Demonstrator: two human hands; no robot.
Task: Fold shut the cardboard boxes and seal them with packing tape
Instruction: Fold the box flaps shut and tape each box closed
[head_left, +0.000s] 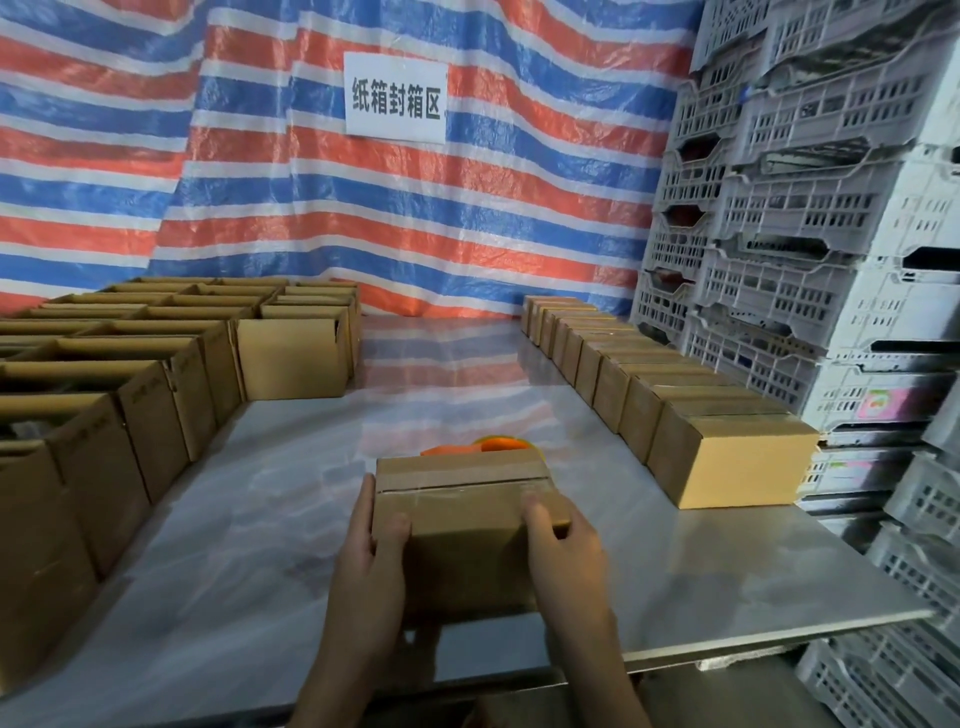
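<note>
Brown cardboard fills the near middle of my view: I hold one closed box (462, 525) on the steel desk (727, 566), close to its near edge. My left hand (371, 561) clasps the box's left side, thumb on the near face and fingers (363, 506) wrapped round the left corner. My right hand (566, 551) grips the right side, fingers (535, 512) curled over the top edge. The box's flaps are folded shut and a strip of clear tape (457, 480) runs along the top seam.

Just behind the box, partly hidden by it, an orange tape dispenser (478, 446) lies on the desk.

To the right, a row of closed boxes (727, 457) runs from near to far along the desk's right edge, touching one another. To the left, a block of open boxes (145, 374) stands with flaps upright, well apart from the one I hold.

Beyond the right row, grey plastic crates (789, 218) are stacked high. At the far end hangs a red, white and blue striped tarpaulin (260, 171) with a white paper sign (396, 96) fixed to it.
</note>
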